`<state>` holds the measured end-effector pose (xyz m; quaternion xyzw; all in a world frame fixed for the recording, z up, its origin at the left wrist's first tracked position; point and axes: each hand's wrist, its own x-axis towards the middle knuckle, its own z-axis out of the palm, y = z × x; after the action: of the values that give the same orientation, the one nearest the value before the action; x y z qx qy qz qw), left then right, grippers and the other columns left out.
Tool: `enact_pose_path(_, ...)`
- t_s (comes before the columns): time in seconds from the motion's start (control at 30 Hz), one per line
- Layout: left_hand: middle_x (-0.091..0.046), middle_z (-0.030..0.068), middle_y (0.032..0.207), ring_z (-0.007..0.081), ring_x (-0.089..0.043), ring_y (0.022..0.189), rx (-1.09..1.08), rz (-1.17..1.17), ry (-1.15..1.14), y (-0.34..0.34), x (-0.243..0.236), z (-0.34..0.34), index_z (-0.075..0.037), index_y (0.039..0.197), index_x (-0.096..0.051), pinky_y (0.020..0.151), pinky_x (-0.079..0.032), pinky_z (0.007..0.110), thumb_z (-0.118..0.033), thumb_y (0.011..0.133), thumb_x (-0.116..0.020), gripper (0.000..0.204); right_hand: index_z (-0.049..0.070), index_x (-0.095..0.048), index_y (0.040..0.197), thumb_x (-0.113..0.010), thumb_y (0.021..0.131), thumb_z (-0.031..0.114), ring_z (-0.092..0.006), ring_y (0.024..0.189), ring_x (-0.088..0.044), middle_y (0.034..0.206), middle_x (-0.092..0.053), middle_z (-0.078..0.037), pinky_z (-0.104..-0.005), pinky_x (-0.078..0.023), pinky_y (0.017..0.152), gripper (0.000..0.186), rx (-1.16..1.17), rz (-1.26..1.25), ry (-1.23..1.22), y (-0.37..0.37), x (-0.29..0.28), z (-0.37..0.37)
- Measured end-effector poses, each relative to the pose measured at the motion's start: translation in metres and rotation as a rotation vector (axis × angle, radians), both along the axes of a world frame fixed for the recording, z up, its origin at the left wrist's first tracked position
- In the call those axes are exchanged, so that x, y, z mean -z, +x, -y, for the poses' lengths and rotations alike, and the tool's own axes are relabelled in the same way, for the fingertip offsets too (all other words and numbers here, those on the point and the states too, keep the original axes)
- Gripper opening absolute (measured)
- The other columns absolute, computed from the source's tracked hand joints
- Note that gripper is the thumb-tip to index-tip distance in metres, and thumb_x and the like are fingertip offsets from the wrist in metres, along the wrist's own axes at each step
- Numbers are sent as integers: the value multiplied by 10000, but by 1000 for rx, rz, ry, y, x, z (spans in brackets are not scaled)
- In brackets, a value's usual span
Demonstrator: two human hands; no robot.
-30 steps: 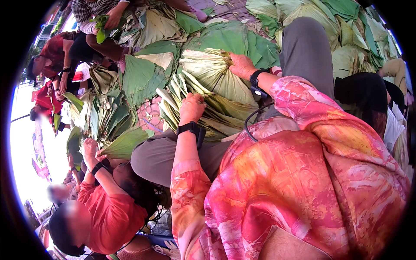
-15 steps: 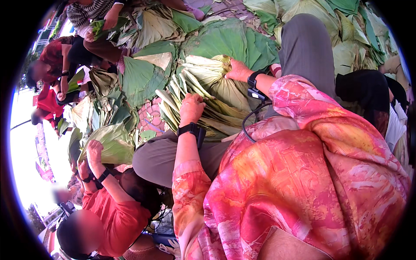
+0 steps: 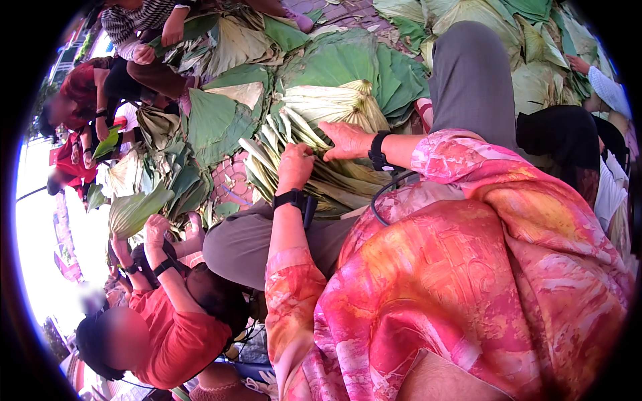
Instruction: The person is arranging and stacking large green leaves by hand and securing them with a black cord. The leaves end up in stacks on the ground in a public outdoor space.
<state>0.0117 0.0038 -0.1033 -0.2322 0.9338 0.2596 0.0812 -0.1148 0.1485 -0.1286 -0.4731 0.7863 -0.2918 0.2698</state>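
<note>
A bundle of folded, dried pale-green leaves (image 3: pixel 362 101) lies fanned out across my lap, its layered edges toward the left. My left hand (image 3: pixel 295 162) is closed on those layered edges, fingers curled over them. Just right of it, my right hand (image 3: pixel 348 143) lies over the bundle with thumb and fingers apart, its fingertips near my left hand. The pale, gathered upper part of the bundle shows beyond my right hand. Flat green leaves (image 3: pixel 334 60) lie in a pile on the ground beyond it.
Co-workers sit close by: one in red (image 3: pixel 174 334) at lower left holding a leaf (image 3: pixel 139 210), others (image 3: pixel 87 90) at upper left, a white-blue sleeve (image 3: pixel 605 90) at right. More leaf piles (image 3: pixel 481 27) cover the pink paving (image 3: pixel 231 177). My grey-trousered knee (image 3: pixel 471 67) rises at upper right.
My right hand has left the bundle's gathered upper end and moved down-left toward my left hand, which stays in place. The co-worker's leaf has shifted; a sleeved arm has appeared at the right.
</note>
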Motion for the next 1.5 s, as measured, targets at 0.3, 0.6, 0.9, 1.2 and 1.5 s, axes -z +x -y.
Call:
enact_pose_path(0.3, -637, 158, 876, 325, -614, 863, -43, -30, 16, -2, 11, -3, -69, 903, -665, 784, -487, 389, -122, 743, -652, 169, -16, -433, 1007, -747, 680, 476, -388, 837, -633, 852, -645, -209, -464, -494, 731, 669, -7, 96, 158, 24, -1, 5)
enact_pose_path(0.6, -673, 140, 855, 290, -644, 828, -170, -18, 146, -3, 11, 7, -56, 958, -654, 768, -496, 368, -119, 762, -646, 206, -6, -492, 951, -619, 704, 156, -393, 783, -620, 794, -632, -198, -471, -493, 677, 321, 52, 25, 61, 12, 15, 4)
enact_pose_path(0.9, -558, 152, 1104, 326, -488, 1096, 36, 331, -184, -7, -7, -8, -149, 1002, -693, 917, -442, 399, -254, 732, -711, 290, 60, -603, 854, -581, 690, 121, -391, 810, -620, 810, -641, -186, -468, -497, 702, 176, 99, -9, -130, -10, 38, 0)
enact_pose_path(1.2, -573, 143, 1079, 321, -499, 1083, -10, 320, -143, 1, 2, 3, -144, 951, -699, 915, -447, 394, -214, 723, -696, 239, 60, -681, 907, -560, 714, 133, -338, 918, -640, 949, -663, -181, -437, -511, 791, 239, 422, -140, 294, -77, 24, -21)
enact_pose_path(1.5, -683, 132, 832, 240, -659, 807, -195, -39, 109, 9, 21, 30, -36, 913, -678, 755, -501, 322, -79, 766, -618, 165, 20, -512, 934, -623, 760, 226, -356, 844, -622, 830, -631, -154, -466, -487, 717, 292, 150, -323, -186, -45, 11, 0)
